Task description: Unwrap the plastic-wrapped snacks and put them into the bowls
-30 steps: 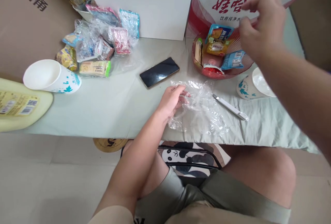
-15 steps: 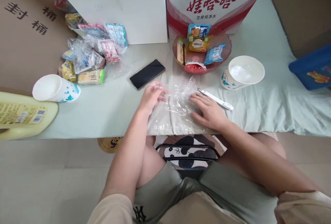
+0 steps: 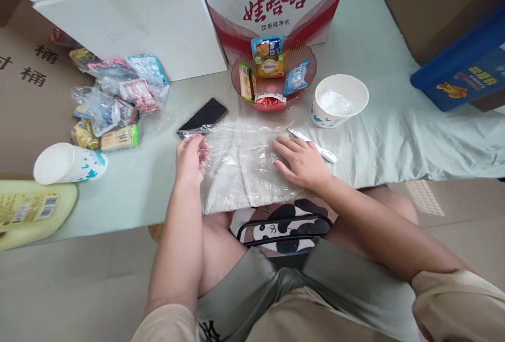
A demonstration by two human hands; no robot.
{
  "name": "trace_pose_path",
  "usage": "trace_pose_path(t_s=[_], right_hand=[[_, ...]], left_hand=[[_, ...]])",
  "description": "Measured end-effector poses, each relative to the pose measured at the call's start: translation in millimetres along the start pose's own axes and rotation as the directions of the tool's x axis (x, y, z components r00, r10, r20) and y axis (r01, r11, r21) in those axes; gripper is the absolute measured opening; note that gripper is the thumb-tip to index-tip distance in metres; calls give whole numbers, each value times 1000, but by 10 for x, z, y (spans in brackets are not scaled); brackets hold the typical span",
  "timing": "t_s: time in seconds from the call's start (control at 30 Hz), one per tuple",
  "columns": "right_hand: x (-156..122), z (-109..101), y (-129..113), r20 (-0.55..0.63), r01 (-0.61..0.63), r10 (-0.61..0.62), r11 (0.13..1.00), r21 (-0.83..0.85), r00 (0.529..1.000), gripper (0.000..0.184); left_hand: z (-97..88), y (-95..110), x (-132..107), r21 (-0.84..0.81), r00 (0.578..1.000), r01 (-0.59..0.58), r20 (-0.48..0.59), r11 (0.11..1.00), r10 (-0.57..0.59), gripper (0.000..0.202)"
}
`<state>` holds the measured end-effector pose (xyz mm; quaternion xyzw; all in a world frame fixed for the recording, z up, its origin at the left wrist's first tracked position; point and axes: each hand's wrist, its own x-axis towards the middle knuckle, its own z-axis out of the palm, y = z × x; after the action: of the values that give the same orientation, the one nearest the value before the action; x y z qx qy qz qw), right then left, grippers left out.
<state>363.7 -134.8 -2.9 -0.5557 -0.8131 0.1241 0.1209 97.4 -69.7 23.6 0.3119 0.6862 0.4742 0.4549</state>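
Observation:
A clear plastic bag (image 3: 240, 166) lies spread on the pale green cloth (image 3: 394, 137) at the table's near edge. My left hand (image 3: 191, 158) pinches the bag's left edge, fingers curled on the film. My right hand (image 3: 302, 162) lies flat with fingers stretched out, pressing the bag's right side. A white pen-like tool (image 3: 313, 146) lies just beyond my right hand. A black phone (image 3: 203, 117) sits behind the bag's left corner.
A red bowl (image 3: 305, 89) holds several snack packets. A white paper cup (image 3: 339, 101) stands to its right, another cup (image 3: 69, 164) lies at left. Loose snack packets (image 3: 114, 102) pile at the back left. Cardboard boxes (image 3: 272, 0) line the back; a yellow bottle (image 3: 31, 213) lies far left.
My right hand came down from the bowl onto the bag. The crumpled bag has been spread flat, with my left hand drawing its edge leftward. The view shifted right.

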Motion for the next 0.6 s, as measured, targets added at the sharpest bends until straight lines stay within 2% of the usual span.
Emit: trace_pose_path(t_s=[0.07,0.13,0.2,0.23,0.27,0.3,0.33,0.37,0.4,0.43,0.47,0.5,0.53,0.6], right_hand=[[4,29,8,-8,-7,7,1000,-10,1000,51],[6,61,10,-13,-4,4,1000,-19,1000,51],[8,83,9,-18,-9,8,999,-31,1000,51],[11,91,8,-20,-12,12,999,-38,1000,51],[15,97,6,-24,-18,17,999,-45,1000,52],[20,104,5,-29,-25,24,998,-53,999,52],[26,110,5,-34,-33,31,998,-58,999,52],[32,117,4,-38,-40,37,997,-59,999,52],[38,123,4,-40,-44,41,997,-57,998,51],[42,125,3,-40,-46,44,998,-52,998,50],[44,124,3,-44,-50,48,998,-44,998,49],[42,115,3,-55,-54,52,998,-33,997,47],[36,100,2,-75,-53,52,998,-16,996,46],[12,53,-1,-126,3,3,999,43,992,43]], left_hand=[[-18,-52,37,77,999,-34,-17,996,36,25],[-69,-122,58,189,976,-179,-89,965,198,36],[-148,-170,34,366,890,-352,-154,862,429,44],[-191,-178,-2,446,836,-428,-135,786,532,43],[-231,-177,-55,498,793,-503,-59,707,606,39],[-263,-169,-125,516,766,-578,76,632,638,32],[-283,-158,-209,499,742,-652,268,570,614,25],[-290,-150,-301,460,696,-718,480,523,534,21],[-283,-150,-397,422,623,-767,670,483,404,23],[-264,-158,-487,403,546,-802,793,440,269,32],[-235,-175,-567,403,497,-824,851,398,168,45],[-202,-198,-629,415,477,-836,873,359,100,54],[-169,-224,-671,429,475,-842,877,328,70,56],[-116,-267,-687,443,485,-843,872,306,73,44]])
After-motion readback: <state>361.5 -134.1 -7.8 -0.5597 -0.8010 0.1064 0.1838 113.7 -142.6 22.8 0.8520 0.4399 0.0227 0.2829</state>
